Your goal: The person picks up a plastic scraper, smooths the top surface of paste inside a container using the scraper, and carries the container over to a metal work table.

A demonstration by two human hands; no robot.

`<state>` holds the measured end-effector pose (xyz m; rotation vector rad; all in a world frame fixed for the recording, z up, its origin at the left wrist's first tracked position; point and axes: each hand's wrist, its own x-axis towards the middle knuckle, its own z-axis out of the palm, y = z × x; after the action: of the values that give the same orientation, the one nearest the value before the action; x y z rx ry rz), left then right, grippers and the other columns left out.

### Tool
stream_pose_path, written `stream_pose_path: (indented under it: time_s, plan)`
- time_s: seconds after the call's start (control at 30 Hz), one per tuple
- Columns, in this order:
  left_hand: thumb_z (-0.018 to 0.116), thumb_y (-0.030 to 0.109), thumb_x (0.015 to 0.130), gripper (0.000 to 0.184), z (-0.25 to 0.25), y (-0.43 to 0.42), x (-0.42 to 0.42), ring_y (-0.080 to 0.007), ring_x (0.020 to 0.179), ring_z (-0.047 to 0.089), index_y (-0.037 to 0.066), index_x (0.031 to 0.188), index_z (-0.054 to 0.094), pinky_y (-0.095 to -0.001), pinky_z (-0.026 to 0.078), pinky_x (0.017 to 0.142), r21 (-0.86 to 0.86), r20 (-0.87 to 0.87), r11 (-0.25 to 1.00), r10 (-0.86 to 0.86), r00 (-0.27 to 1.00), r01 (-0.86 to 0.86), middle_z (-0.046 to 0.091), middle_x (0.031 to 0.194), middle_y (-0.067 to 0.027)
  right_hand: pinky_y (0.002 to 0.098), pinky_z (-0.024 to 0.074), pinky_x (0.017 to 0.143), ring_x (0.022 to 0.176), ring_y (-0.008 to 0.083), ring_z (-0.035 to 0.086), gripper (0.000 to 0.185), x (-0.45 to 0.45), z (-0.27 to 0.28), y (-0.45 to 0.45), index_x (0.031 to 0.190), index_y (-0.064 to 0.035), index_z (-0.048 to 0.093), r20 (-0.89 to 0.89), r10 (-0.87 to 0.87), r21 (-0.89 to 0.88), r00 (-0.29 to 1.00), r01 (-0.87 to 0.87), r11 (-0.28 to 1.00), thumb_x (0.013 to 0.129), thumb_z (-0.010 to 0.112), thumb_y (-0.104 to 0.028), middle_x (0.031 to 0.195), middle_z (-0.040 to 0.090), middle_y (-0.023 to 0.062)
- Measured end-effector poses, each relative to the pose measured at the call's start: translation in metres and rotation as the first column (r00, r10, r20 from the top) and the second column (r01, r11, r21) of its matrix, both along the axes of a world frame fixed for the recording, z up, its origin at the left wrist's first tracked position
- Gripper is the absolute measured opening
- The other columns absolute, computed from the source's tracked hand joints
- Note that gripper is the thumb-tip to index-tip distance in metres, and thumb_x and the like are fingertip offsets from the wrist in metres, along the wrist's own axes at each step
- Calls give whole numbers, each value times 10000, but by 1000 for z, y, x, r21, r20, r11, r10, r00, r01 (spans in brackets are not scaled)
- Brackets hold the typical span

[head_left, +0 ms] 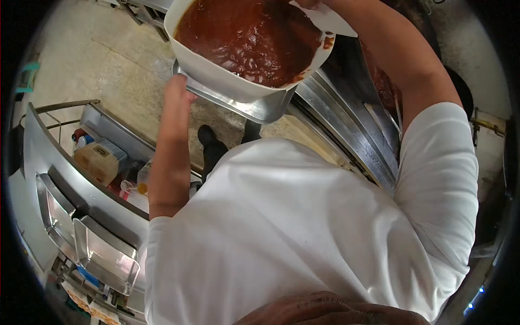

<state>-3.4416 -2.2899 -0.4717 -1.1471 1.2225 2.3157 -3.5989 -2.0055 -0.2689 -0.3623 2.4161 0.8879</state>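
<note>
A white tub of dark red sauce rests on a shallow metal tray at the top of the view. My left hand is closed on the tray's near left edge, the arm stretched forward. My right hand is at the top edge of the view, partly cut off. Its fingers are closed on a white plastic piece at the tub's right rim; its full shape is hidden. The sauce surface is rippled, and some is smeared on the right rim.
A ridged metal counter runs along the right, with a large pan of red sauce behind it. At left, metal trays lie on a steel table, and a plastic jug stands on a lower shelf. Tiled floor shows ahead.
</note>
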Motion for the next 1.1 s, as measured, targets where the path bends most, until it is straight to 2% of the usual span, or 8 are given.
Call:
stream_pose_path:
  time_s: [0.17,0.23,0.33,0.57,0.8,0.97,1.03,1.1]
  plan:
    - [413,61,949,429,8,-2,0,-450,1202,564,-36,1367,429,-703,501,847,22,29,999,43,999,-44,521,1351,-243,510,516,871,1117,362,648,421,-32,-46,-4,1217,-104,710,548,129,253,826,-311,916,812,674,-215,1245,669,179]
    - [407,61,958,422,5,-3,-2,-444,1207,568,-30,1370,436,-697,510,840,39,31,999,37,999,-38,527,1354,-243,515,509,880,1124,349,642,462,5,15,-18,1220,-80,709,214,-21,145,977,-10,989,772,687,-190,1255,659,187]
    - [409,74,978,392,-3,-8,-5,-445,1151,610,-31,1351,466,-665,538,820,29,49,1000,2,999,-4,556,1331,-237,506,507,864,1074,340,656,483,-35,-14,26,1197,-65,719,138,63,179,988,-87,980,733,710,-197,1199,681,187]
    - [412,99,1006,357,-5,-12,-3,-437,1091,647,-65,1313,493,-666,549,841,12,-15,1000,-15,1000,16,598,1263,-248,504,497,817,996,344,663,450,-8,-18,-7,1109,-36,740,434,39,248,900,-161,955,741,702,-293,1106,708,171]
    - [350,120,1048,374,-38,-18,-15,-441,1148,618,-41,1366,463,-662,537,882,144,-45,986,-81,996,86,569,1318,-258,474,490,845,951,331,648,455,16,3,17,1071,4,739,389,-71,-32,919,90,995,779,705,-343,1058,706,179]
    - [345,96,1027,357,-36,-16,-11,-430,1128,626,-44,1324,486,-641,556,861,39,-1,993,-111,994,111,562,1313,-262,456,497,834,919,293,645,446,33,7,10,1056,28,732,543,-177,-392,821,435,811,805,704,-341,994,722,148]
    - [349,83,1012,354,-29,-18,-7,-424,1094,643,-40,1310,495,-632,569,835,24,3,994,-111,994,111,567,1290,-264,449,513,800,873,302,669,459,31,35,15,1050,41,725,469,-140,-495,872,391,776,809,701,-349,964,726,179]
    - [376,21,961,368,-4,-12,2,-419,1095,641,-10,1303,508,-620,565,849,-70,31,992,-99,995,101,572,1282,-251,440,530,773,845,313,698,443,32,54,27,1026,49,721,117,-242,-487,963,268,831,824,685,-343,916,727,208]
